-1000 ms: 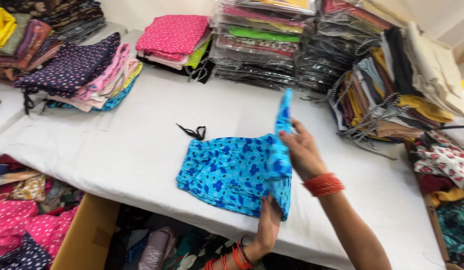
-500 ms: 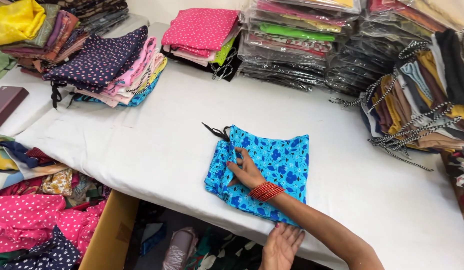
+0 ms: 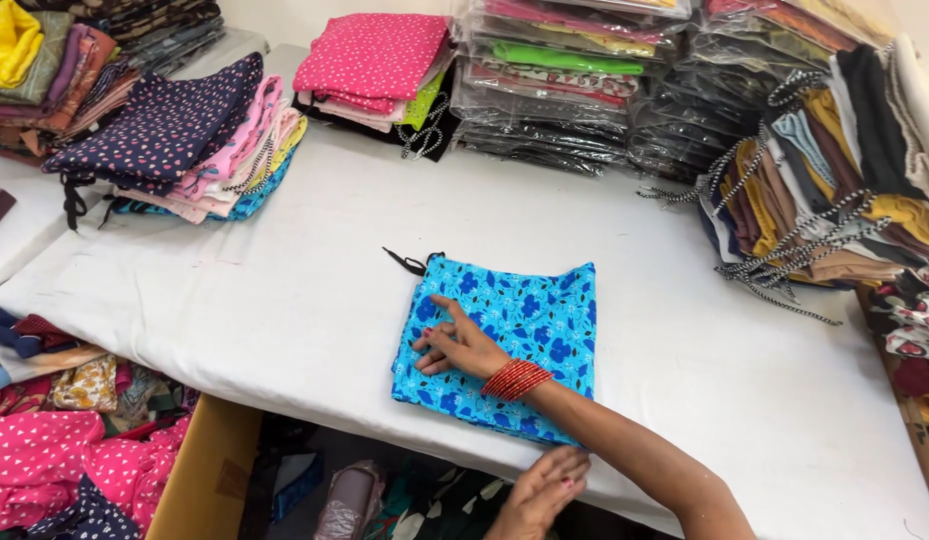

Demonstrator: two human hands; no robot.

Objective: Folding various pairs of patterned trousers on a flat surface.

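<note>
A folded bright blue cloth with a darker blue flower print (image 3: 530, 315) lies flat near the front edge of the white table (image 3: 285, 290). Its black drawstring (image 3: 405, 263) sticks out at the far left corner. My right hand (image 3: 460, 345), with red bangles on the wrist, lies palm down with spread fingers on the left half of the cloth. My left hand (image 3: 540, 490) sits low at the table's front edge, fingertips just at the cloth's near edge, holding nothing that I can see.
Stacks of folded printed garments stand at the back left (image 3: 185, 140) and back middle (image 3: 375, 55). Plastic-wrapped packs (image 3: 555, 80) and a pile with corded drawstrings (image 3: 825, 180) fill the back right. A cardboard box (image 3: 200, 470) and loose fabrics sit below the table.
The blue cloth, held up half-folded a second ago, now lies folded flat. My right hand came down onto it and slid left; my left hand dropped to the table edge.
</note>
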